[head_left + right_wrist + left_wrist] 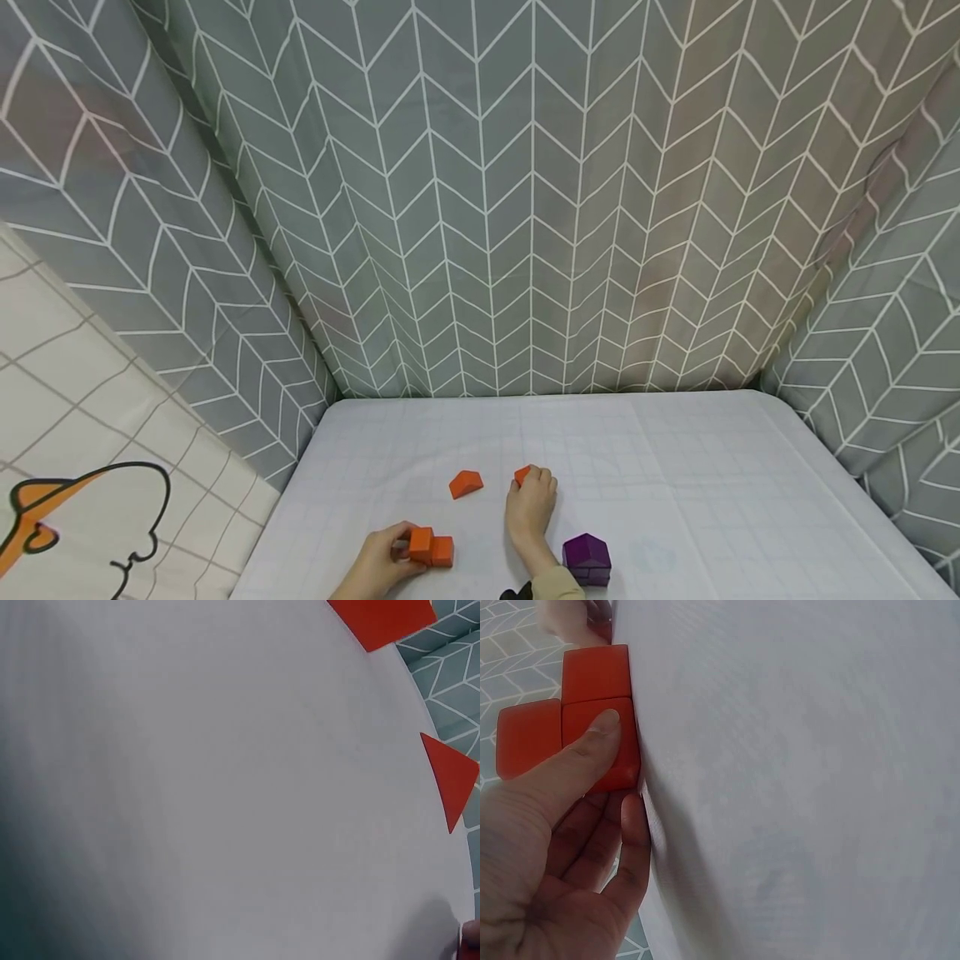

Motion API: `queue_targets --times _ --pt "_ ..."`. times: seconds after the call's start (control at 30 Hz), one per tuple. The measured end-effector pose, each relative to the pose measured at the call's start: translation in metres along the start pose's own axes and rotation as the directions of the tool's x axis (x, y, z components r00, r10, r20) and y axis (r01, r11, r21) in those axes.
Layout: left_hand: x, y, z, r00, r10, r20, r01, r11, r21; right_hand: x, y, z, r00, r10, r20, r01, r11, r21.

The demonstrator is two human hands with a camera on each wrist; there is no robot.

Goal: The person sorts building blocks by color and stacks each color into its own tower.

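Note:
In the head view, my left hand (382,560) grips an L-shaped group of orange cubes (422,545). The left wrist view shows the thumb pressed on the lower corner cube (619,761), with one cube (529,739) on top of it and another (596,671) beside it. Farther forward, my right hand (532,504) curls its fingers over an orange block (522,475), most of it hidden by the hand. A loose orange five-sided block (467,483) lies to the left of that hand. Only a fingertip (471,934) shows in the right wrist view.
A purple block group (587,560) with a peaked outline stands right of my right forearm. All blocks are on a white cloth-covered table (675,467). Grey patterned curtains (487,250) rise behind and at the sides. An orange triangular face (452,780) shows near the table edge.

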State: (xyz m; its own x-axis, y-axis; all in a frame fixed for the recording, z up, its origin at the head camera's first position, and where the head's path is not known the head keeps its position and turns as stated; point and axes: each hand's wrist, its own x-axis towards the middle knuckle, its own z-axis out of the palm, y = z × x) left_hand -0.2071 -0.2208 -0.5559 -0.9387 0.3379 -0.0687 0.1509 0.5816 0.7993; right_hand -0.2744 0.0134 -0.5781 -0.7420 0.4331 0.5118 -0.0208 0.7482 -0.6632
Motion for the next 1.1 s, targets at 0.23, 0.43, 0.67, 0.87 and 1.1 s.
queue_targets --times 0.23,0.43,0.67,0.87,1.1 --pt "-0.001 0.001 -0.002 1.000 -0.019 -0.004 0.019 1.000 -0.013 0.008 -0.017 -0.008 0.999 -0.002 0.038 -0.004 0.985 0.170" --pt "0.000 0.002 -0.001 1.000 -0.013 -0.007 0.012 1.000 -0.025 0.008 -0.037 -0.014 0.997 -0.039 0.067 0.023 0.972 0.234" --pt "-0.003 0.001 0.001 1.000 0.002 -0.006 -0.002 0.999 -0.043 -0.005 -0.064 -0.031 0.965 -0.102 0.243 0.013 0.938 0.345" --pt "-0.004 -0.001 0.001 0.996 0.081 -0.041 -0.082 0.997 -0.017 -0.015 -0.074 -0.042 0.896 -0.286 0.339 0.120 0.892 0.435" --pt "-0.005 -0.003 0.000 0.992 0.111 -0.066 -0.111 0.994 -0.003 -0.022 -0.071 -0.048 0.725 -0.491 0.484 0.239 0.837 0.492"
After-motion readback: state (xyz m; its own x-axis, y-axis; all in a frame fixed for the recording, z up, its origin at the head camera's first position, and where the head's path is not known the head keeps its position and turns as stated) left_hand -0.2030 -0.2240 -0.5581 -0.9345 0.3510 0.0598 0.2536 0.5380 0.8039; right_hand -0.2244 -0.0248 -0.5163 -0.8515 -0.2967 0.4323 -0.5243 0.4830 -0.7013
